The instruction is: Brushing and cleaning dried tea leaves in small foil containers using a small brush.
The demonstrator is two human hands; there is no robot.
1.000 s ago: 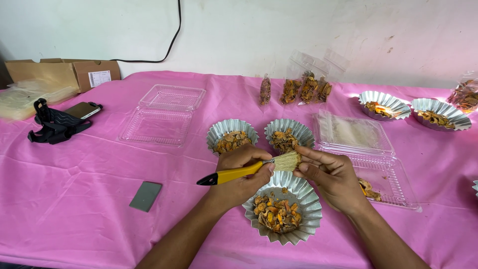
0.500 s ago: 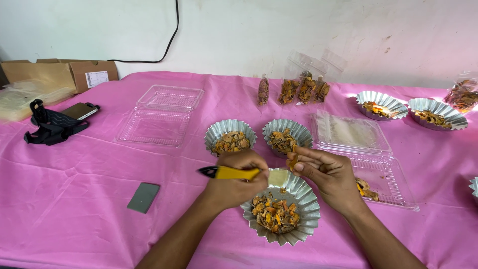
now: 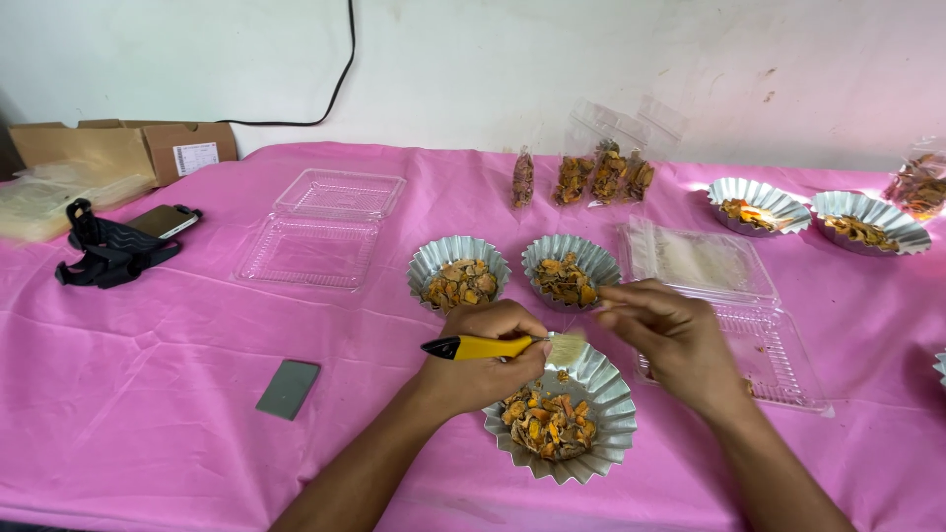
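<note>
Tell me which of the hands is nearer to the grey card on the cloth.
Left. The left hand, holding the yellow brush, lies just right of the grey card; the right hand is farther right.

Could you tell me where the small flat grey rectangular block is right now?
In the head view, the small flat grey rectangular block lies on the pink tablecloth, left of the left hand.
</note>
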